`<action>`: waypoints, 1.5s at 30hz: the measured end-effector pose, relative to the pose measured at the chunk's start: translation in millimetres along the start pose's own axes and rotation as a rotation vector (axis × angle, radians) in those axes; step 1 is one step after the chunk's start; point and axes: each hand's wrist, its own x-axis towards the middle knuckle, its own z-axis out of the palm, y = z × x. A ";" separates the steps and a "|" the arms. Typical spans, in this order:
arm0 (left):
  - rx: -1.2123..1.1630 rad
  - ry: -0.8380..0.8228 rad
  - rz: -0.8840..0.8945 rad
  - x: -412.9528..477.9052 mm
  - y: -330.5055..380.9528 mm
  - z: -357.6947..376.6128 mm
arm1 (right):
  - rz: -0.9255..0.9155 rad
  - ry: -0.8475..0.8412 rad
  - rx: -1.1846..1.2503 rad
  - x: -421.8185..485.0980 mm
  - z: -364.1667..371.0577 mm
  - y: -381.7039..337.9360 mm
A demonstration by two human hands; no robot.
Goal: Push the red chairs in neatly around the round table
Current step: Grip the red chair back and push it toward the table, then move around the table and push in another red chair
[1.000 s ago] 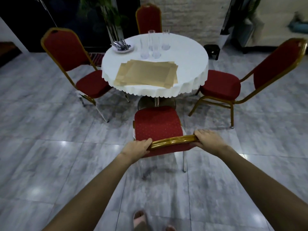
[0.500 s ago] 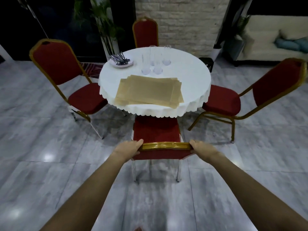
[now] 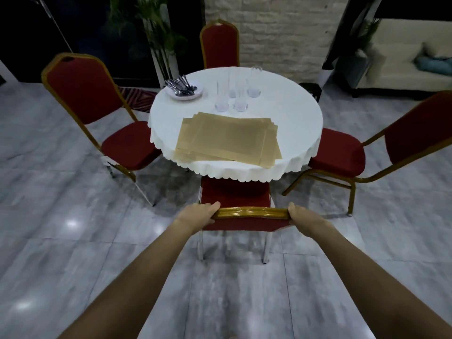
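Note:
A round table (image 3: 288,118) with a white scalloped cloth stands in the middle of the head view. The near red chair (image 3: 234,194) with a gold frame is right in front of me, its seat partly under the cloth's edge. My left hand (image 3: 199,215) grips the left end of its gold top rail and my right hand (image 3: 305,217) grips the right end. A left red chair (image 3: 127,145) and a right red chair (image 3: 340,152) stand angled with seats touching the cloth's rim. A far red chair (image 3: 219,45) stands behind the table.
On the table lie a stack of tan placemats (image 3: 227,138), several clear glasses (image 3: 234,94) and a plate of cutlery (image 3: 184,88). A potted plant (image 3: 156,40) and a brick wall are behind. A cream sofa (image 3: 403,59) stands at the far right. The floor is grey tile.
The near chair has slid forward: its seat, fully clear of the table a second ago, now sits partly under the cloth. Both hands stayed on the rail and I moved closer.

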 end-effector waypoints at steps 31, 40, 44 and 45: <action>-0.184 0.041 -0.805 -270.0 -470.7 4.5 | -0.685 -0.182 0.107 211.2 -168.1 -646.2; -0.277 0.017 -0.825 -266.6 -644.3 28.4 | -0.672 -0.191 0.047 310.0 -188.8 -793.0; -0.254 -0.009 -0.834 -246.9 -743.1 23.6 | -0.686 -0.199 0.036 384.4 -209.5 -856.1; -0.258 -0.015 -0.840 -241.6 -766.7 19.1 | -0.687 -0.209 0.043 402.1 -217.6 -870.0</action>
